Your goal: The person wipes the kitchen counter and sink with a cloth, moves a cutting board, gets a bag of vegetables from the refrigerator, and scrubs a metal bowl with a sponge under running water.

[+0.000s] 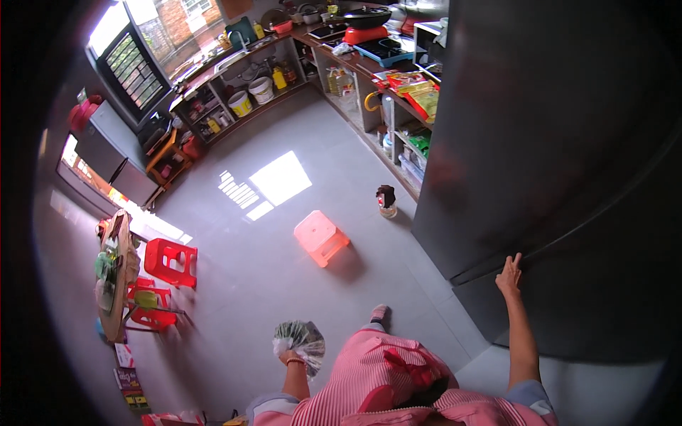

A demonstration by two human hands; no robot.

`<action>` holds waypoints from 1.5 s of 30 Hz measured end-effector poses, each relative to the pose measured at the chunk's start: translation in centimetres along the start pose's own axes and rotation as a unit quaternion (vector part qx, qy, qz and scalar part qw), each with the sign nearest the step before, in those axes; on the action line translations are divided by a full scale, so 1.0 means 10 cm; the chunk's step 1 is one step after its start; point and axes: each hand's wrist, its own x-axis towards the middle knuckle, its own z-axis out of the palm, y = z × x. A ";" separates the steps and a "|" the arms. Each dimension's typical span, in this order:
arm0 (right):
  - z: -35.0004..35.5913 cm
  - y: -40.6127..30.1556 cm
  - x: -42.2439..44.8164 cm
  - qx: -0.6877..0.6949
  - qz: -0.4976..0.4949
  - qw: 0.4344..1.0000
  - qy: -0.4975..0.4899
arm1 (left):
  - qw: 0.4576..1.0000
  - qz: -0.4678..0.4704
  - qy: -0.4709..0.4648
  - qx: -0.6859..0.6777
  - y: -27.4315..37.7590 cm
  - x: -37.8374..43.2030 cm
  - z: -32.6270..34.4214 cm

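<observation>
My left hand (289, 357) grips a clear plastic bag of leafy greens (305, 339), held out over the floor left of my striped pink apron (367, 367). On the right, my right hand (510, 274) is at the seam between the upper and lower doors of a large dark refrigerator (533, 160). Its visible fingers are spread against the door edge, with nothing seen in them. Both refrigerator doors look closed.
A pink plastic stool (319, 234) stands ahead of me, and a jar with a dark cover (387, 202) sits near the refrigerator. Red stools (169, 262) flank a wooden table (114, 314) at left. Beyond, a counter (351, 61) carries a wok (367, 17) and food packets (415, 93).
</observation>
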 end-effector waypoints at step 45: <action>0.70 -8.34 -1.86 0.486 -0.297 0.656 -0.494 | 0.917 -0.011 -0.377 0.131 3.35 1.82 2.10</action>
